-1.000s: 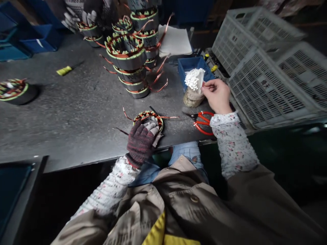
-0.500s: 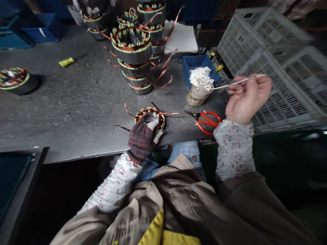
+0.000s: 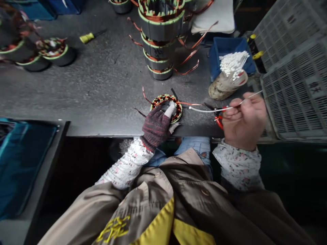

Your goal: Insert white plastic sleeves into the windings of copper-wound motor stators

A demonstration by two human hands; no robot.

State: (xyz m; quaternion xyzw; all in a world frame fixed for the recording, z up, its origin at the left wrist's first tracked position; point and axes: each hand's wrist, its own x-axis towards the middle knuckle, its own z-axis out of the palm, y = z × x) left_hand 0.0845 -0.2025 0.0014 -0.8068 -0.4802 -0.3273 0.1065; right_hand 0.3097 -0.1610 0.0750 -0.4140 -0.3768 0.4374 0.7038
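My left hand, in a dark knit glove with whitish fingertips, grips the near rim of a small motor stator on the bench. The stator is a ring with copper windings, pale green edging and loose wire leads. My bare right hand pinches a thin white cable tie. Its small head points left toward the stator, apart from it. Partly hidden behind that hand lie red-handled scissors. More white cable ties stand in a tilted, mottled round holder beyond the hand.
Stacked stators rise at the back middle, their leads sticking out. Others sit at the left near a yellow-handled tool. A blue bin stands behind the tie holder. Grey crates line the right. The bench edge runs before me.
My right hand has drawn the cable tie clear of the bundle and brought it nearer the stator. My left hand stays on the stator. The camera view has shifted.
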